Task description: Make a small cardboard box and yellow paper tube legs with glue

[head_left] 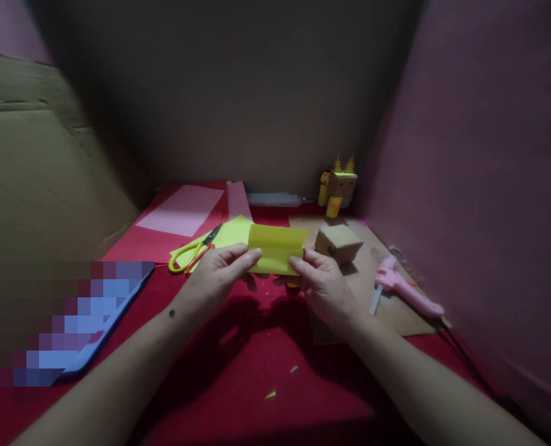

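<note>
A small rectangle of yellow paper (277, 248) is held up over the red cloth, with a crease or bend running along its length. My left hand (229, 266) pinches its left end, thumb on the near face. At the right end my right hand (317, 272) grips it the same way. Just left of the paper lie yellow-handled scissors (182, 255), resting partly on a larger bright yellow sheet (235, 230). A small cardboard box (340, 243) sits right of my right hand on a flat cardboard sheet (303, 223).
A pink glue gun (408, 288) lies on the cardboard's right side. Behind stands a cardboard figure (343, 186) with yellow pointed ears. Pink paper (182, 210) lies at back left. A blue-edged, pixelated object (103, 328) is at left. Scraps (270, 394) dot the red cloth (229, 396).
</note>
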The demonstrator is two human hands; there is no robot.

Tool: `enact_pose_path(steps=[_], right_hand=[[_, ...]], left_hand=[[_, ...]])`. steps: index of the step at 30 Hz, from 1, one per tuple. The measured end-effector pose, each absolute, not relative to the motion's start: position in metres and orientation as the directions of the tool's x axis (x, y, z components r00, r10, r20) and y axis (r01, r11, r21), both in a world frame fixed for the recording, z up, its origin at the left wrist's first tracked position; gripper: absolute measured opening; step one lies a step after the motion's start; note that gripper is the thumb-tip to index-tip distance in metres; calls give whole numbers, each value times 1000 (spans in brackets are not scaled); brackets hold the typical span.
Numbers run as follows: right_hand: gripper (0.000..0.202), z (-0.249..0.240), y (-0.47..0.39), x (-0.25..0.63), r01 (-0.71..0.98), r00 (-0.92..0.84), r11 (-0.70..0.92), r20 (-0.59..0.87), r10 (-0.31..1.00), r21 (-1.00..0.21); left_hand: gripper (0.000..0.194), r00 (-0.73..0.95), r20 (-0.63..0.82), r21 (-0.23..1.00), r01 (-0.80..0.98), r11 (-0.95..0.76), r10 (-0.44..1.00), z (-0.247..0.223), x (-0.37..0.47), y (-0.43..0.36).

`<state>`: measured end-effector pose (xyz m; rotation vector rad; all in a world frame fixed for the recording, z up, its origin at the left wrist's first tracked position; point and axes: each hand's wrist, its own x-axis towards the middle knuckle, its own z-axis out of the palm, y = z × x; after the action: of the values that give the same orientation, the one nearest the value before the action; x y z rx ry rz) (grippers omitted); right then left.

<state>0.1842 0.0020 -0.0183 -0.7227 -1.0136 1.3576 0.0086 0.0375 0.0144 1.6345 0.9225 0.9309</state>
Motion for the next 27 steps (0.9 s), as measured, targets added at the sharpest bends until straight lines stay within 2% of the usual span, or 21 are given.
enact_pose_path(steps=[7,15,23,27], right_hand=[[16,-16,-1,184,-392,-45,114,143,989,-913],[24,-16,4,183,-520,-48,57,96,994,-852],[23,-25,5,188,-368,14,131,135,991,-921],[27,-28,5,189,-295,66,137,123,990,-945]], left_hand=[[32,403,108,972,147,-181,909,3,5,46],[31,354,121,957,206,-203,928,11,9,40],[16,426,88,996,-7,-94,900,1,11,42],[21,337,88,990,-132,-45,937,-2,15,43]])
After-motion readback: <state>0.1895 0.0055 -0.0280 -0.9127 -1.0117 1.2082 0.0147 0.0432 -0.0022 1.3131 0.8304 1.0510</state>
